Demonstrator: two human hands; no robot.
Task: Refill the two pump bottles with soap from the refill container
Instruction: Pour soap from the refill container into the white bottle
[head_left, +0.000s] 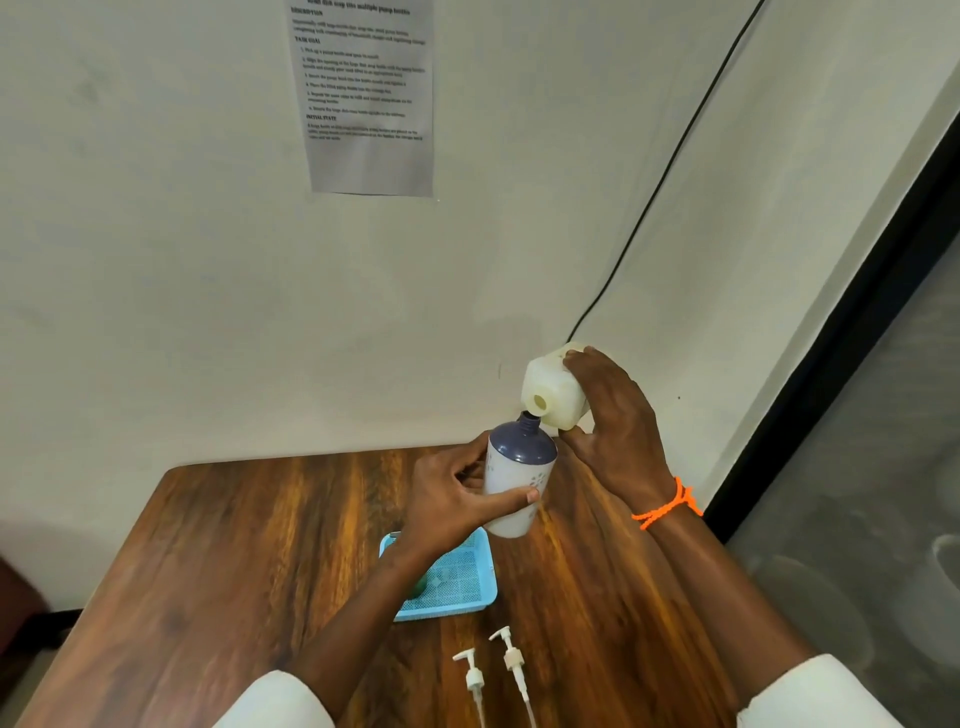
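The left hand (447, 499) grips a white pump bottle (517, 480) with a dark blue shoulder, its fingers curled round the body and the thumb lying across the front. The bottle is held above the wooden counter (234, 545), tilted slightly, its open neck pointing up and to the right with no pump fitted.

The right hand (613, 431) holds the cream-coloured refill container (553, 387), fingers wrapped over its top and far side and the thumb under it. The container is tipped over so that its round open mouth faces down and toward the camera, just above and touching or nearly touching the neck of the bottle. Whether soap is flowing cannot be told. An orange cord bracelet (667, 504) circles the right wrist.

Below the left forearm, a light blue mesh tray (457, 577) lies on the counter, with something green partly hidden at its left edge. Nearer the person, two white pump heads (493, 670) with their long dip tubes lie side by side on the wood, well apart from the bottle.

On the wall behind, a printed sheet (366, 93) hangs, and a black cable (670, 161) runs diagonally down toward the corner behind the container.
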